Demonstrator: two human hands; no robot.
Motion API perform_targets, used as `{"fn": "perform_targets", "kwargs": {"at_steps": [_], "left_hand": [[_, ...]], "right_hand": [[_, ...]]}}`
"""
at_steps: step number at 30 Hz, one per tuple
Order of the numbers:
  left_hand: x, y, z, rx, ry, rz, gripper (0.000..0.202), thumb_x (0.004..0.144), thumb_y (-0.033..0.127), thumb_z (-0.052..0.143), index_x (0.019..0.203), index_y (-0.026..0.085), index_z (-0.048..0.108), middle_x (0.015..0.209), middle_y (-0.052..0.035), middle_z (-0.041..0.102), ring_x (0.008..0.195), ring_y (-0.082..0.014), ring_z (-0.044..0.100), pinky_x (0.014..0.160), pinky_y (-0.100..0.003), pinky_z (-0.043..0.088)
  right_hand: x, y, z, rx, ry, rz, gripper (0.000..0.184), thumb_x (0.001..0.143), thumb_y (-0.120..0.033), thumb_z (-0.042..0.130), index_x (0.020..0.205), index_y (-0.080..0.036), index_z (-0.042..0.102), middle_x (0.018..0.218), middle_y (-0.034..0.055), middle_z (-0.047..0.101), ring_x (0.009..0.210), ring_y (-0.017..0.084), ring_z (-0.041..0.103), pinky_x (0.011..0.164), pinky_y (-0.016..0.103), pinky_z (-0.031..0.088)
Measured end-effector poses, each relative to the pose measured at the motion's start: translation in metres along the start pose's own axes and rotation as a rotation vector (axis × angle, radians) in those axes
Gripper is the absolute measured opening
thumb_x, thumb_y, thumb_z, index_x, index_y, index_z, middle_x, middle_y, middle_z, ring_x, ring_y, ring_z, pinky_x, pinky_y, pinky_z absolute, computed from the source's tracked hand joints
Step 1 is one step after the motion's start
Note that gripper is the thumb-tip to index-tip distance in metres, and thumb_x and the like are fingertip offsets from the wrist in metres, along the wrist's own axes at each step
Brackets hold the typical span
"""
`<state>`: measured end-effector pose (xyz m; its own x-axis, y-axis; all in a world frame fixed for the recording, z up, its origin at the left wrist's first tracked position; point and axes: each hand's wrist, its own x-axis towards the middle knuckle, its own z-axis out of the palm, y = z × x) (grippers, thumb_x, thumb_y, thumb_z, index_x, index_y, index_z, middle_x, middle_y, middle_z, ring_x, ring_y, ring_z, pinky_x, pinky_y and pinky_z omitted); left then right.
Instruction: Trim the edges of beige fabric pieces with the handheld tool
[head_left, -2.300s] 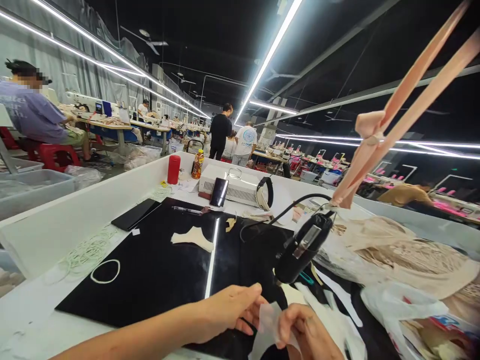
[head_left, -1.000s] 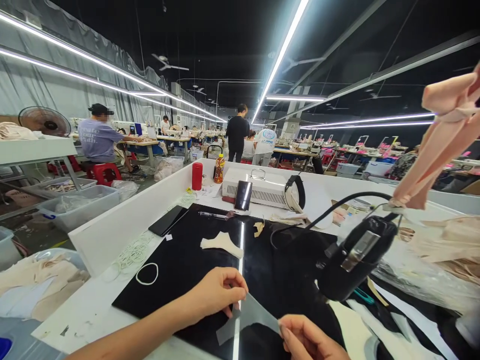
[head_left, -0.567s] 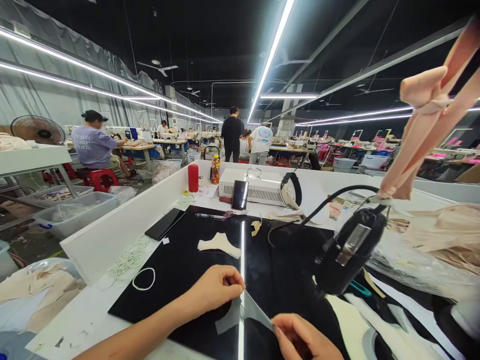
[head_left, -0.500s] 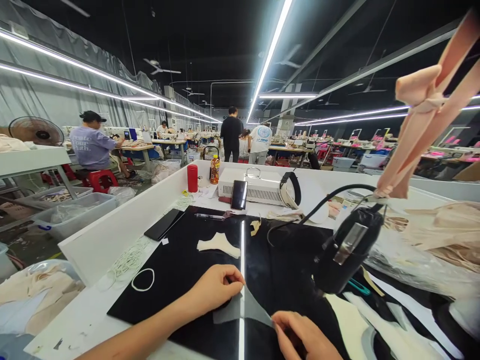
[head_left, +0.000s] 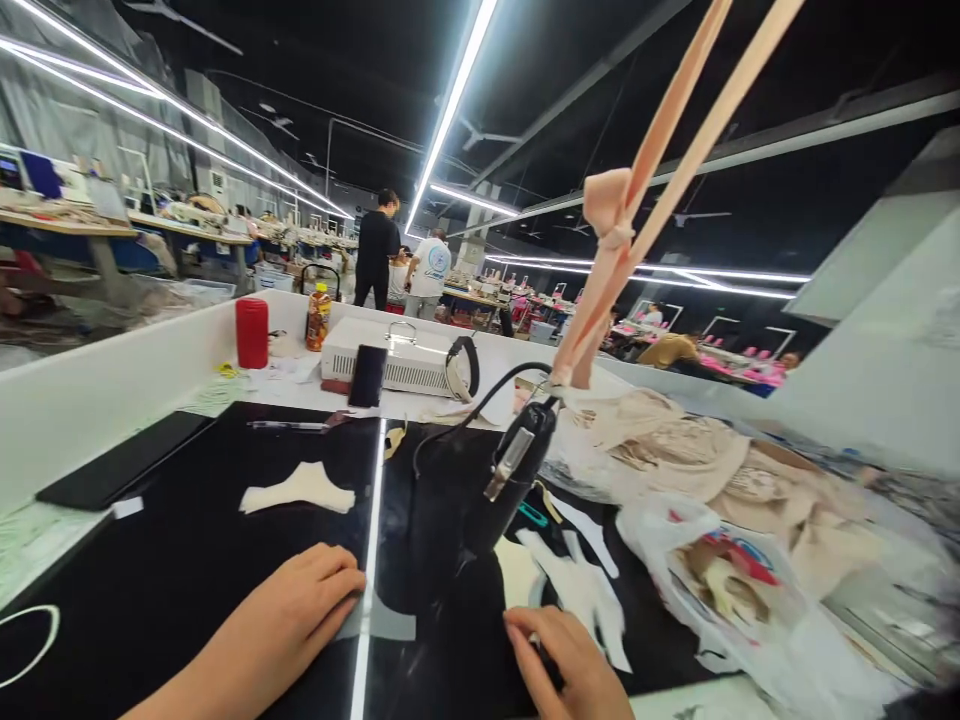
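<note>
A thin, translucent grey piece of fabric [head_left: 391, 625] with a curved edge lies flat on the glossy black board [head_left: 172, 590]. My left hand [head_left: 300, 605] rests over its left part, fingers together and pressing it down. Right of it, apart from the grey piece, my right hand [head_left: 574, 665] has thumb and fingers drawn together in a pinch; whatever is between them is hidden. Its fingertips are at the lower edge of a cream piece [head_left: 517, 572]. Farther back on the board lies a cream curved piece [head_left: 300, 488].
A black handheld tool [head_left: 517, 465] hangs from peach fabric strips [head_left: 611, 240] above the board. White strips [head_left: 589, 590] and a plastic bag [head_left: 675, 560] lie at right. Behind stand a white vented box [head_left: 420, 365], a phone [head_left: 367, 376], a red container [head_left: 252, 333] and a bottle [head_left: 318, 318].
The view has turned right. My right hand has let go of the grey piece and moved right to the cream pieces. The grey piece, formerly lifted at its tip, now lies flat under my left hand.
</note>
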<state>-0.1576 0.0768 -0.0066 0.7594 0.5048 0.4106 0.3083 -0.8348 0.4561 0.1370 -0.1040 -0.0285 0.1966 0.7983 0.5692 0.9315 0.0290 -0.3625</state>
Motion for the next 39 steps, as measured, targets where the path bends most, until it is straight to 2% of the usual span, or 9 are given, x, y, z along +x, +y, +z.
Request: {"fn": "perform_targets", "kwargs": {"at_steps": [4, 7, 12, 18, 22, 25, 27, 33, 39], "left_hand": [[0.002, -0.003, 0.002, 0.043, 0.048, 0.081, 0.021, 0.099, 0.026, 0.056, 0.106, 0.034, 0.074, 0.106, 0.0032, 0.073, 0.090, -0.0161, 0.071, 0.086, -0.022, 0.057], [0.001, -0.007, 0.002, 0.047, 0.062, 0.074, 0.020, 0.099, 0.029, 0.056, 0.109, 0.034, 0.074, 0.111, 0.0027, 0.073, 0.094, -0.0172, 0.073, 0.089, -0.023, 0.059], [-0.003, -0.013, 0.002, 0.049, 0.072, 0.052, 0.023, 0.102, 0.032, 0.054, 0.113, 0.033, 0.073, 0.119, 0.0019, 0.072, 0.103, -0.0173, 0.073, 0.097, -0.024, 0.058], [-0.004, -0.012, 0.003, 0.050, 0.091, 0.065, 0.023, 0.101, 0.030, 0.054, 0.114, 0.032, 0.074, 0.117, 0.0011, 0.073, 0.103, -0.0175, 0.073, 0.097, -0.023, 0.058], [-0.006, -0.014, 0.006, 0.054, 0.084, 0.077, 0.023, 0.103, 0.032, 0.052, 0.114, 0.031, 0.073, 0.116, -0.0001, 0.072, 0.102, -0.0166, 0.073, 0.095, -0.021, 0.058], [-0.006, -0.014, 0.007, 0.069, 0.075, 0.091, 0.023, 0.103, 0.032, 0.053, 0.115, 0.030, 0.071, 0.117, -0.0003, 0.072, 0.102, -0.0156, 0.073, 0.096, -0.020, 0.058], [-0.006, -0.013, 0.005, 0.072, 0.084, 0.096, 0.023, 0.103, 0.031, 0.052, 0.115, 0.030, 0.072, 0.116, -0.0003, 0.072, 0.101, -0.0154, 0.074, 0.096, -0.020, 0.058], [-0.002, -0.006, 0.000, 0.070, 0.140, 0.135, 0.023, 0.102, 0.030, 0.052, 0.110, 0.030, 0.074, 0.111, 0.0004, 0.074, 0.095, -0.0153, 0.075, 0.091, -0.019, 0.060], [-0.002, -0.009, 0.001, 0.084, 0.137, 0.129, 0.023, 0.102, 0.031, 0.052, 0.112, 0.030, 0.073, 0.112, 0.0017, 0.074, 0.098, -0.0147, 0.075, 0.093, -0.018, 0.059]], "right_hand": [[-0.001, 0.051, -0.047, -0.131, 0.065, 0.145, 0.035, 0.101, -0.054, 0.053, 0.099, -0.026, 0.075, 0.091, 0.0045, 0.078, 0.073, 0.021, 0.073, 0.071, 0.030, 0.059], [0.002, 0.072, -0.059, -0.185, 0.075, 0.190, 0.048, 0.099, -0.064, 0.048, 0.097, -0.025, 0.076, 0.088, 0.0055, 0.078, 0.074, 0.023, 0.074, 0.069, 0.033, 0.059], [0.019, 0.067, -0.041, -0.232, 0.051, 0.181, 0.055, 0.103, -0.064, 0.038, 0.102, -0.024, 0.075, 0.098, 0.0083, 0.077, 0.087, 0.026, 0.072, 0.082, 0.039, 0.056], [0.040, 0.057, -0.017, -0.309, 0.019, 0.120, 0.061, 0.104, -0.066, 0.033, 0.106, -0.020, 0.074, 0.092, 0.0100, 0.074, 0.090, 0.028, 0.070, 0.082, 0.039, 0.051], [0.045, 0.057, -0.009, -0.359, 0.007, 0.112, 0.061, 0.106, -0.059, 0.028, 0.091, -0.021, 0.074, 0.083, 0.0102, 0.071, 0.081, 0.028, 0.066, 0.076, 0.039, 0.047], [0.046, 0.059, -0.007, -0.359, 0.003, 0.132, 0.058, 0.108, -0.049, 0.027, 0.082, -0.023, 0.072, 0.078, 0.0097, 0.069, 0.080, 0.027, 0.065, 0.075, 0.038, 0.044], [0.046, 0.060, -0.008, -0.338, 0.000, 0.154, 0.054, 0.107, -0.046, 0.028, 0.086, -0.023, 0.072, 0.081, 0.0100, 0.070, 0.083, 0.028, 0.065, 0.078, 0.040, 0.043], [0.045, 0.065, -0.012, -0.201, 0.030, 0.268, 0.044, 0.101, -0.051, 0.037, 0.093, -0.023, 0.070, 0.088, 0.0101, 0.072, 0.090, 0.032, 0.065, 0.083, 0.045, 0.044], [0.043, 0.082, -0.023, 0.044, 0.135, 0.469, 0.033, 0.102, -0.050, 0.052, 0.099, -0.020, 0.065, 0.091, 0.0033, 0.069, 0.081, 0.020, 0.065, 0.082, 0.041, 0.051]]}}
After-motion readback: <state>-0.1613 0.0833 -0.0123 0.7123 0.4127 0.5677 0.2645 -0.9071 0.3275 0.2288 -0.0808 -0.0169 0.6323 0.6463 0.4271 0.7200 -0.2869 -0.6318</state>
